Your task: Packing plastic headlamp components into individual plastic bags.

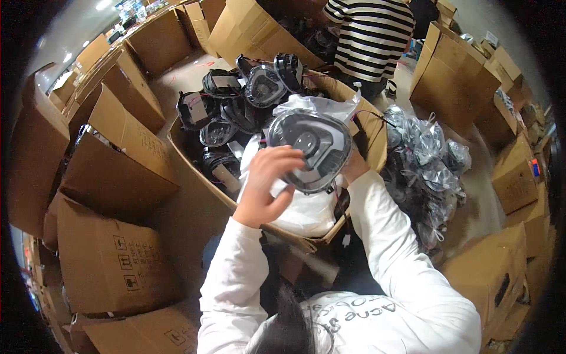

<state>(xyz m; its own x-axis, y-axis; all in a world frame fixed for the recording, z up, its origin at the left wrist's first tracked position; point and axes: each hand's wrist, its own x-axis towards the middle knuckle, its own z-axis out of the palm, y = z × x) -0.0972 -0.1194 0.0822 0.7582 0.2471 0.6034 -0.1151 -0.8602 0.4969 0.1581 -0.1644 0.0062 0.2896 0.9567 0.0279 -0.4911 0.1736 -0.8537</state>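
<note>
My right hand (pixel 355 166) grips the right side of a rounded vehicle headlight (pixel 306 141) with a clear lens, raised above a big cardboard box (pixel 377 133). The lens faces up, and the headlight partly hides that hand's fingers. My left hand (pixel 268 183) is open, fingers spread and slightly blurred, over the headlight's lower left. Whether its fingertips touch the lens I cannot tell. White plastic bags (pixel 306 215) lie beneath in the box. A thin cable with a white connector (pixel 346 239) hangs below. More headlights (pixel 262 85) with wires are piled at the box's far left.
Several bagged headlights (pixel 427 147) are heaped on the floor to the right. A person in a striped shirt (pixel 374 38) stands beyond the box, by another carton (pixel 250 29). Tall cardboard boxes (pixel 109 259) line the left; more cartons (pixel 451 76) stand at the right.
</note>
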